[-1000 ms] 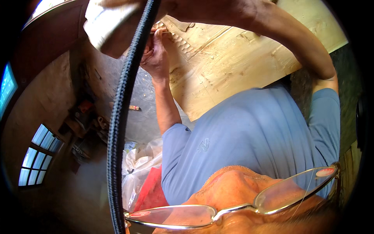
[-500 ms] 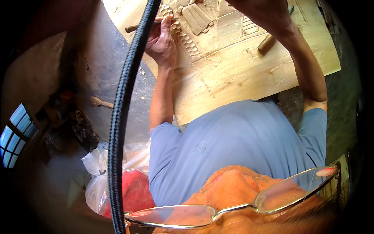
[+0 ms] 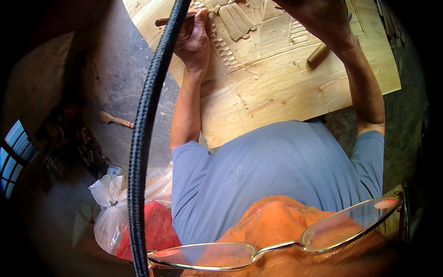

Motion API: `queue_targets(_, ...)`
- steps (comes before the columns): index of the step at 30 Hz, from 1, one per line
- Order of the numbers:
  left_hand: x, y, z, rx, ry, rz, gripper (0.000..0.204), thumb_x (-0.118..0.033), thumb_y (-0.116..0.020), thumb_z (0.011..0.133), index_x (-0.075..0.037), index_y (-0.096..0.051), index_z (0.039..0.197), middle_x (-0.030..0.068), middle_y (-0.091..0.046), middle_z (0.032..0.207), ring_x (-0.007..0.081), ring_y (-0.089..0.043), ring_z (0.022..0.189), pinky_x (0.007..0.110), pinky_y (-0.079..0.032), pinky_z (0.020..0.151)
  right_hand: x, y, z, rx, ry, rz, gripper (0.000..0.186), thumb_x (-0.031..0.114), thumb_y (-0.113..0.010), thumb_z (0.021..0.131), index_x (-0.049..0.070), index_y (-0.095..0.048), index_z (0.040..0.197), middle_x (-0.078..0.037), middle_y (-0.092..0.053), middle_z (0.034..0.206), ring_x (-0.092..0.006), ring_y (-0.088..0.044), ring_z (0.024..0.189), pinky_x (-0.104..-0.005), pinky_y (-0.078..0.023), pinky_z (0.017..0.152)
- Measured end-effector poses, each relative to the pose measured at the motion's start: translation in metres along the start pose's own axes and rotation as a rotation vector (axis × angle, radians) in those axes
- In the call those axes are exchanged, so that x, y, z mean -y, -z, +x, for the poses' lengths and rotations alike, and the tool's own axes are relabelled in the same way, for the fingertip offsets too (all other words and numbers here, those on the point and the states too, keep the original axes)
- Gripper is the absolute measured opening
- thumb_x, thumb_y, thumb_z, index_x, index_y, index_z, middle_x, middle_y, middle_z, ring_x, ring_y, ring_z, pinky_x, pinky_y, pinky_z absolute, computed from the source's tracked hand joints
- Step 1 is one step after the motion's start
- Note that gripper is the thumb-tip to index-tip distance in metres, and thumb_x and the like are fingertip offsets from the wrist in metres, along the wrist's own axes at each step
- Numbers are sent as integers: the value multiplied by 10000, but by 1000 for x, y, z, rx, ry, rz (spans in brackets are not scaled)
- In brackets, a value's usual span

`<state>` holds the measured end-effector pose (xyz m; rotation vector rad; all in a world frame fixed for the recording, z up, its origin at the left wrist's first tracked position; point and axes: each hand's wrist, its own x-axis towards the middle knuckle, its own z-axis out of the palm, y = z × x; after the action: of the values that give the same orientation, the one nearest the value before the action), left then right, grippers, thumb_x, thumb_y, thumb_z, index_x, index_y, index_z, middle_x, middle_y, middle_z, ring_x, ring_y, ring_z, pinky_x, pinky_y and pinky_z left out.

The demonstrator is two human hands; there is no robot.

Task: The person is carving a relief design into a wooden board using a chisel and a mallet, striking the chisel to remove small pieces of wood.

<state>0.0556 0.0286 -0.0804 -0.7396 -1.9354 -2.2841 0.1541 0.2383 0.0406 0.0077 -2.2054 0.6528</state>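
Note:
A carved wooden board (image 3: 277, 101) spreads out in front of me, with a robe-like relief (image 3: 235, 21) and a scalloped border (image 3: 223, 48) cut into it. Over the border, at the board's left part, my left hand (image 3: 193, 44) is closed around a slim carving chisel (image 3: 162, 22); the black cable hides part of its shaft. My right hand (image 3: 318, 18) reaches over the board at the top edge; its fingers lie outside the picture, so their grip is hidden. Beneath my right wrist lies a tool with a wooden handle (image 3: 317, 53).
A black braided cable (image 3: 146, 115) crosses the left side. A small brush (image 3: 116, 120) lies on the dark surface left of the board. Beside me at lower left are a tied clear plastic bag (image 3: 110, 224) and red material (image 3: 159, 226). Wood chips are scattered about.
The chisel's rear end has risen slightly in the picture, and my left hand has shifted a little with it. My right hand has dropped slightly. The whole view has moved a bit.

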Motion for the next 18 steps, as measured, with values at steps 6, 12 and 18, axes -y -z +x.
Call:
queue_targets(6,4,3,4,14,-178,249,47,-31,-765,936,-5,-726,932,63,-776,833,107,-719,742,249,-569,702,3,-2,0,52,-68,47,429,113,-820,818,19,-694,1217,-162,-757,935,-275,-764,836,-362,-609,736)
queue_targets(12,-1,6,-1,36,132,50,105,110,-666,934,42,-705,1004,65,-733,889,147,-700,817,305,-608,742,4,-12,5,61,34,53,503,111,-786,828,66,-672,1316,-136,-778,957,-198,-762,762,-312,-627,681)
queue_targets(18,40,17,-9,14,242,-346,105,37,-712,938,-9,-718,1031,38,-733,882,146,-708,831,330,-605,781,4,-28,10,58,217,-30,512,99,-765,838,84,-664,1340,-126,-782,961,-175,-748,721,-297,-620,649)
